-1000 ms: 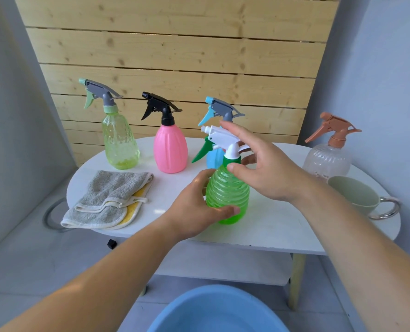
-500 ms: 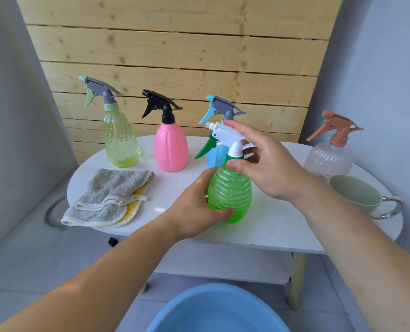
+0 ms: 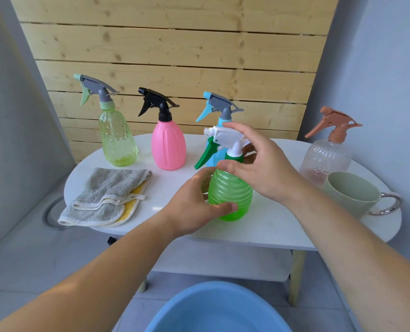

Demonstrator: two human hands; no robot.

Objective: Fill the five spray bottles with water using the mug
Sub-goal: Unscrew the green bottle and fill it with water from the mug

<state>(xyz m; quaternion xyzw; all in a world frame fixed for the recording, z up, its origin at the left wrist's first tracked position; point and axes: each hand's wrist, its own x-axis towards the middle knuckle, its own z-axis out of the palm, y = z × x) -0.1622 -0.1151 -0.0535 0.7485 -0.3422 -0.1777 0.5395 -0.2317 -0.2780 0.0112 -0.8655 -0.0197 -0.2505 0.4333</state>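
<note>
Your left hand (image 3: 194, 207) wraps the ribbed belly of the green bottle (image 3: 232, 195), thumb across the front. Your right hand (image 3: 263, 164) curls round its white spray head (image 3: 225, 135), forefinger over the top and thumb at the collar. Neither hand is free.

The bottle stands on the tabletop (image 3: 271, 224) near the front edge, just in front of the blue bottle (image 3: 219, 116) and well left of the mug (image 3: 350, 195). The basin (image 3: 218, 310) sits below, on the floor.

**Handling.** The body is thin, see-through plastic. It looks empty, so judge it light and easy to tip. The walls probably give under a hard squeeze, though the ribs offer a sure grip. Hold the belly firmly but not tightly, and turn at the collar rather than the trigger, which would likely flex.

**Orientation.** The long axis runs upright, base flat on the tabletop. The nozzle points to your left and the green trigger hangs down on that same side.
</note>
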